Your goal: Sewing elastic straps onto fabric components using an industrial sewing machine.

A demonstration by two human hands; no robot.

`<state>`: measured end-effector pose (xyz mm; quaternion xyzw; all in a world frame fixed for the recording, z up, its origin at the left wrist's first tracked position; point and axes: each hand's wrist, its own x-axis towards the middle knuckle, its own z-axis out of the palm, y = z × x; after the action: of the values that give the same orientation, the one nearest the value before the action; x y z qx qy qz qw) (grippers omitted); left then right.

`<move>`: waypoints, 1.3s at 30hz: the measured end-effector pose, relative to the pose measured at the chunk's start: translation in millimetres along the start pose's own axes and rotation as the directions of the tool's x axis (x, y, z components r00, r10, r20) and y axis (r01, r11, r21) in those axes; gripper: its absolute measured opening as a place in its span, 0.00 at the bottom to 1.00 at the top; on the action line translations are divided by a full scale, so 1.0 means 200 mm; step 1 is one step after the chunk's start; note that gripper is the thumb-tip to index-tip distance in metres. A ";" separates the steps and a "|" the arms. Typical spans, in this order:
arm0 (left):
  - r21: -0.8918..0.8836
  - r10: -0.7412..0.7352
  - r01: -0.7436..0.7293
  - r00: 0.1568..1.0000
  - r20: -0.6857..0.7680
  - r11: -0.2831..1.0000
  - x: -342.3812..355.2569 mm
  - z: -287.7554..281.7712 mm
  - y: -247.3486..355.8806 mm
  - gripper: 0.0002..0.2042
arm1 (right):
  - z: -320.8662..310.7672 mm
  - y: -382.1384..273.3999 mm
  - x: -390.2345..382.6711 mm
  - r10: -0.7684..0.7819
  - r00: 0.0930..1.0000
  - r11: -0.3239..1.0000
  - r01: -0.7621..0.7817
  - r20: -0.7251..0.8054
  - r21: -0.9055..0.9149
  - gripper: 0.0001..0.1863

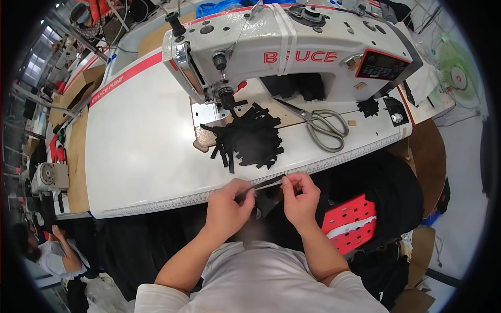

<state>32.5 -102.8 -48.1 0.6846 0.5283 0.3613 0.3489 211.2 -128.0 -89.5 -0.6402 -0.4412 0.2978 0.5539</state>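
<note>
Between my two hands a narrow black fabric strip (269, 182) is stretched, just over the front edge of the sewing table. My left hand (229, 206) pinches one end, with the fingers curled in. At the other end, my right hand (301, 198) grips it between thumb and fingertips. Beyond my hands a heap of short black strips (250, 136) lies by the needle area of a white sewing machine (308, 49). To the right of that heap rests a pair of metal scissors (324, 128), blades pointing toward the machine.
A ruler strip (182, 201) runs along the table's front edge. A small black scrap pile (368, 107) lies at the right. Below the table are black cloth and a red perforated seat (350, 223). Another person (55, 253) sits at far left; a green fan (456, 75) stands right.
</note>
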 end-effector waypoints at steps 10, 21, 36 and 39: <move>-0.061 -0.218 0.225 0.970 0.112 0.972 0.09 -0.05 0.12 0.04 | -0.03 -0.05 0.04 -0.018 0.999 0.999 0.019 0.028 -0.028 0.04; -0.266 -0.303 0.391 0.898 0.318 0.881 0.64 -0.23 0.22 0.05 | -0.48 -0.29 0.69 -0.195 0.868 0.627 0.468 0.456 -0.623 0.17; -0.492 -0.372 0.496 0.867 0.332 0.716 0.61 -0.28 0.18 0.03 | -0.29 -0.40 0.17 0.165 0.418 0.860 -0.505 0.893 0.077 0.38; -0.507 -0.378 0.513 0.857 0.351 0.693 0.60 -0.29 0.18 0.03 | -0.18 -0.39 0.17 0.167 0.481 0.927 -0.374 0.861 0.030 0.36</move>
<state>21.3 12.3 27.5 0.4291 0.5000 0.3318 0.6751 238.8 -112.8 -3.1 -0.4129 -0.5115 0.6993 0.2809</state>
